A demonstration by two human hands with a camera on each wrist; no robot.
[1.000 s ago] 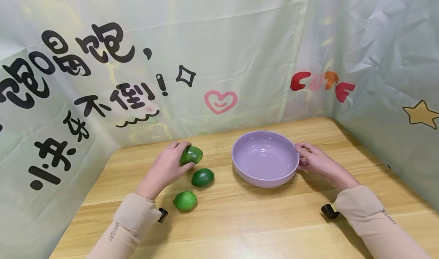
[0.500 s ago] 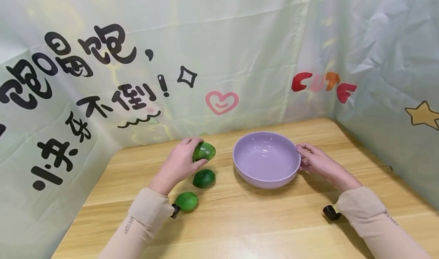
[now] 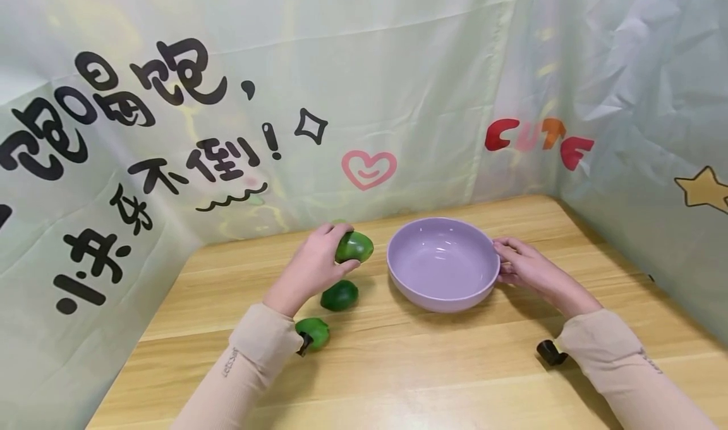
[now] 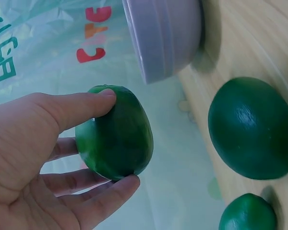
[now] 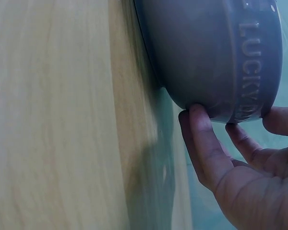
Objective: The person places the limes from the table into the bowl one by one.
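My left hand point(image 3: 309, 265) holds a smooth green fruit point(image 3: 354, 247) between thumb and fingers, raised above the table to the left of the bowl. In the left wrist view the thumb lies over one side of this fruit point(image 4: 125, 134), with fingertips at the other. A darker green fruit point(image 3: 339, 295) lies just below it on the table. Nearer the front is a brighter lime-like fruit point(image 3: 315, 332), partly hidden by the left wrist camera. My right hand point(image 3: 529, 269) rests its fingertips against the right outer wall of a lilac bowl point(image 3: 443, 269) with nothing inside.
The wooden table point(image 3: 409, 367) ends at a pale printed cloth point(image 3: 398, 88) behind and at both sides. Black wrist cameras jut from both cuffs, the right one point(image 3: 550, 352) over the table. Raised letters point(image 5: 249, 72) run along the bowl's outside.
My left hand has carried the green fruit to the right and slightly up, nearer the bowl. The left wrist camera now overlaps the front fruit. My right hand stays at the bowl.
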